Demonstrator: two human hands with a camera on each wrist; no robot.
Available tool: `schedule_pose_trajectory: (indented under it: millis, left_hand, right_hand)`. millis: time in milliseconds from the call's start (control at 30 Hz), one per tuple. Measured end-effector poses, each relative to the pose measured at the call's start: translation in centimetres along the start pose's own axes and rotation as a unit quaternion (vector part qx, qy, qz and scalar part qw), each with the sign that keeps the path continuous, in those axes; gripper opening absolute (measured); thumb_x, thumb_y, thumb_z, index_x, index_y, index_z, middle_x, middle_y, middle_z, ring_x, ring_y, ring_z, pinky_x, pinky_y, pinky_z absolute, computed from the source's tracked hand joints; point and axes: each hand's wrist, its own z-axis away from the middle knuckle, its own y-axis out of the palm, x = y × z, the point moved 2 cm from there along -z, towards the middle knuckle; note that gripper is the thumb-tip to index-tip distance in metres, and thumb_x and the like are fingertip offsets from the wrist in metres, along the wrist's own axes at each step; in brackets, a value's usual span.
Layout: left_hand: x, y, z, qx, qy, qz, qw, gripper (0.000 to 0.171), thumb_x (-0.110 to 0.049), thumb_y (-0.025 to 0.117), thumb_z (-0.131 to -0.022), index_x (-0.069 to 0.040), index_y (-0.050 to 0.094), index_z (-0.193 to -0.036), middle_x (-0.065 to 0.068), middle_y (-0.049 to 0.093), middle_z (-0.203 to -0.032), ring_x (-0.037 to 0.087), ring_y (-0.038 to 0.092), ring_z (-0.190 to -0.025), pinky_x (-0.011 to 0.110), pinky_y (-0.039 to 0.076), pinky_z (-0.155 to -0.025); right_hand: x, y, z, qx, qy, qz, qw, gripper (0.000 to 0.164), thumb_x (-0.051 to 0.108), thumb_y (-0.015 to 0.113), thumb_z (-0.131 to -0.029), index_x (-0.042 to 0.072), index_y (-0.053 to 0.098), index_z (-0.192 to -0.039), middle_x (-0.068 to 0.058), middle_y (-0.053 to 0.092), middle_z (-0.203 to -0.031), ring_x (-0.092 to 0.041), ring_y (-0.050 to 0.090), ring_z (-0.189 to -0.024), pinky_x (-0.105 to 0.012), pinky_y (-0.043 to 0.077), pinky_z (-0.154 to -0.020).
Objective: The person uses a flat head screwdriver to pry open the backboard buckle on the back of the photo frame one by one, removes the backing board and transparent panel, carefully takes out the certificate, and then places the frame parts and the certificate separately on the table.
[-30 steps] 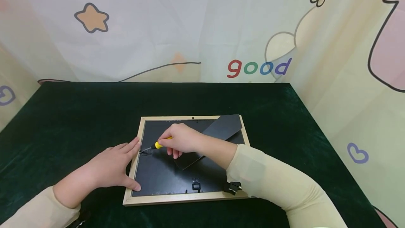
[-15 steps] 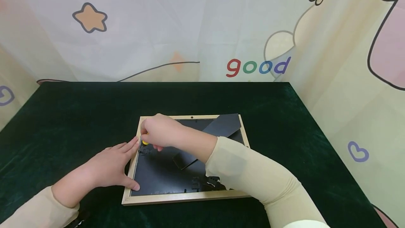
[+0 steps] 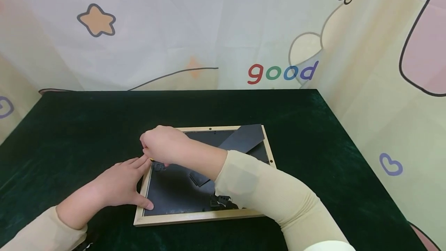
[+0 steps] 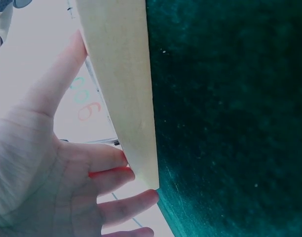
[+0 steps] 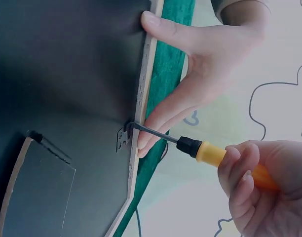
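A picture frame (image 3: 202, 216) with a pale wooden rim lies face down, its black backing board (image 3: 167, 195) up. My left hand (image 3: 120, 185) rests along its left side, thumb and fingers extended against the rim. My right hand (image 3: 165, 144) grips a screwdriver (image 5: 210, 154) by its yellow handle, which the head view mostly hides. In the right wrist view the metal shaft (image 5: 158, 133) slants over the rim, beside my left fingertips. Its tip meets the rim's inner edge, next to a small black hanger (image 5: 122, 138) on the board.
A black stand leg (image 3: 244, 136) lies diagonally across the board, partly under my right forearm. Dark green cloth (image 3: 87, 127) covers the table around the frame. A printed curtain (image 3: 167, 30) hangs behind the table and along its sides.
My right hand has moved left with the screwdriver, from over the board to the frame's left rim. The handle now points outward past the rim. My left hand has stayed in place.
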Motion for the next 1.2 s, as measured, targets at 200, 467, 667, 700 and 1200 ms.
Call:
schedule_pose_trajectory:
  millis: [200, 467, 667, 700, 1200]
  left_hand:
    - [0.0, -0.1, 0.0, 0.000, 0.001, -0.002, 1.0000, 0.117, -0.070, 0.071, -0.057, 0.003, 0.034, -0.141, 0.023, 0.032, -0.145, 0.044, 0.037, -0.127, 0.063, 0.034, -0.094]
    - [0.0, -0.1, -0.1, -0.002, -0.002, -0.004, 1.0000, 0.121, -0.075, 0.067, -0.056, 0.002, 0.033, -0.142, 0.022, 0.025, -0.149, 0.044, 0.036, -0.127, 0.065, 0.034, -0.092]
    - [0.3, -0.1, 0.0, -0.008, -0.014, -0.008, 0.9998, 0.123, -0.077, 0.066, -0.053, 0.000, 0.033, -0.143, 0.019, 0.024, -0.150, 0.043, 0.036, -0.128, 0.067, 0.028, -0.095]
    - [0.3, -0.1, 0.0, -0.009, -0.013, -0.008, 0.9998, 0.123, -0.078, 0.066, -0.053, 0.000, 0.032, -0.143, 0.018, 0.024, -0.150, 0.043, 0.035, -0.128, 0.067, 0.027, -0.096]
    - [-0.1, 0.2, 0.1, -0.014, -0.013, -0.008, 0.9998, 0.122, -0.075, 0.068, -0.054, 0.001, 0.034, -0.142, 0.019, 0.025, -0.149, 0.044, 0.036, -0.127, 0.070, 0.022, -0.095]
  right_hand:
    - [0.1, 0.1, 0.2, -0.007, -0.009, 0.018, 1.000, 0.019, 0.025, 0.055, -0.095, 0.017, 0.064, -0.109, 0.008, 0.058, -0.073, -0.001, 0.055, -0.045, -0.013, 0.043, -0.047]
    - [-2.9, 0.1, 1.1, 0.028, -0.005, -0.043, 0.999, 0.020, 0.032, 0.061, -0.090, 0.018, 0.068, -0.103, 0.003, 0.061, -0.062, -0.010, 0.061, -0.052, -0.017, 0.045, -0.053]
    - [-5.4, 0.4, 2.4, 0.033, -0.019, -0.076, 0.996, 0.030, 0.025, 0.066, -0.088, 0.013, 0.065, -0.115, 0.000, 0.064, -0.097, -0.011, 0.061, -0.057, -0.013, 0.046, -0.058]
    - [-5.9, 0.5, 2.8, 0.035, -0.023, -0.078, 0.996, 0.030, 0.023, 0.065, -0.089, 0.012, 0.064, -0.117, -0.001, 0.063, -0.102, -0.011, 0.062, -0.057, -0.013, 0.047, -0.058]
    - [-13.6, 1.0, 8.7, -0.027, 0.052, -0.136, 0.989, 0.037, 0.018, 0.060, -0.092, 0.013, 0.057, -0.129, -0.008, 0.060, -0.114, -0.018, 0.057, -0.051, -0.023, 0.047, -0.053]
